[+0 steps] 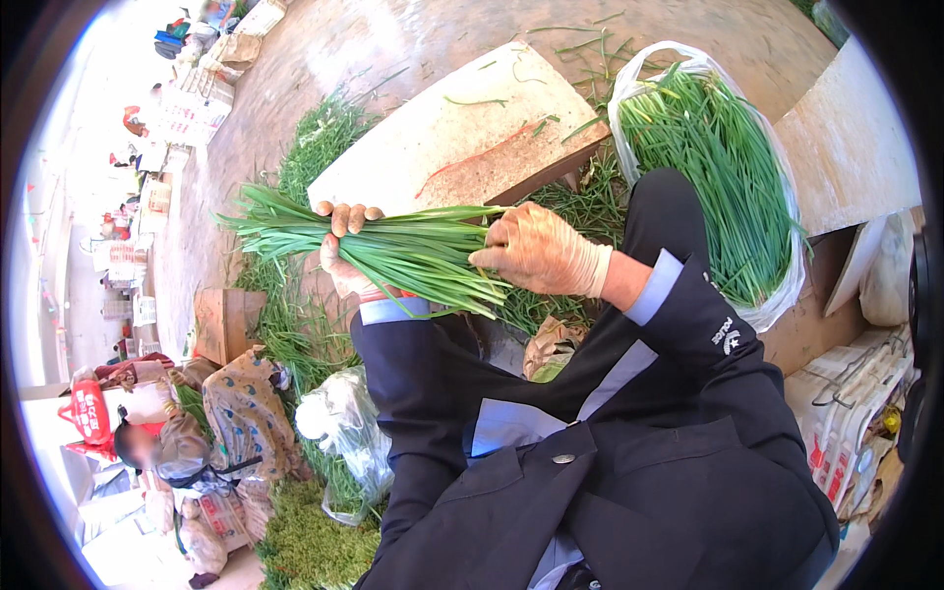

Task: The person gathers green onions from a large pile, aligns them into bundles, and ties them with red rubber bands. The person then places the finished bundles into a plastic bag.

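Note:
A bundle of long green garlic chives [413, 240] lies across my left hand [345, 247], whose fingers and thumb are wrapped around it. The leaves fan out past that hand to the left. At the bundle's right end, my right hand [542, 251] wears a thin, stained glove; its curled fingers pinch some of the chives, and the fingertips are partly hidden. Just beyond the bundle stands a low wooden table [398, 140] with a thin red strip [472, 161] and a few loose leaves on top.
A white plastic bag [640, 63] packed with chives [708, 177] stands by my knee on the right. Loose greens [324, 140] litter the floor around the table. On the left are a clear plastic bag [358, 413], a wooden stool [221, 324] and another seated person [184, 450].

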